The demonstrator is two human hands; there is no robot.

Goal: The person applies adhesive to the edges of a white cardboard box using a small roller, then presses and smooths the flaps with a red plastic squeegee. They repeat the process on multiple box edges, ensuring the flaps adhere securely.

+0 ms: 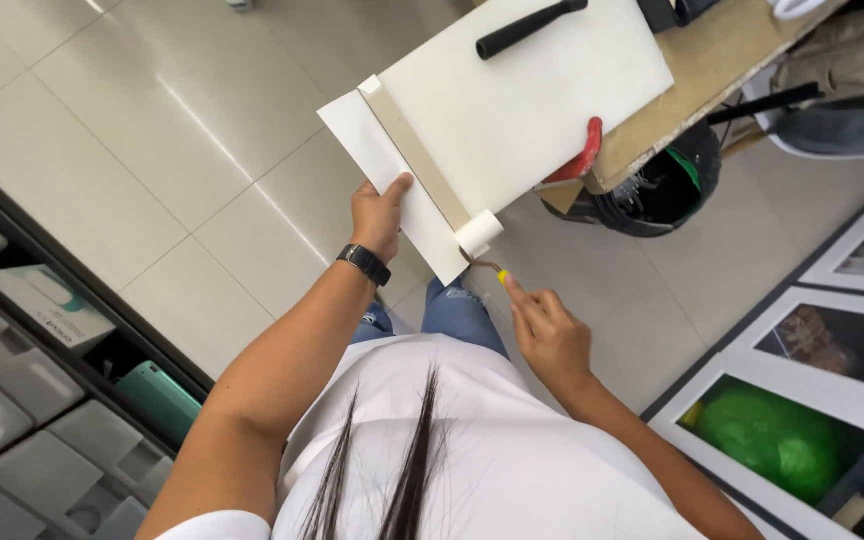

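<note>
The left hand pinches the white board at its near edge, beside the tape roll. The right hand, fingers curled around a small knife, cuts below the roll. Should the overhanging board tilt, the blade could slip and tear the tape.

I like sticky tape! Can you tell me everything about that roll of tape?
The tape roll is small, whitish and cylinder-shaped. It sits at the near end of a tan strip already laid between two white boards. The right hand is just below it, fingers reaching toward a small brownish bit beside it. The left hand holds the narrower board.
</note>
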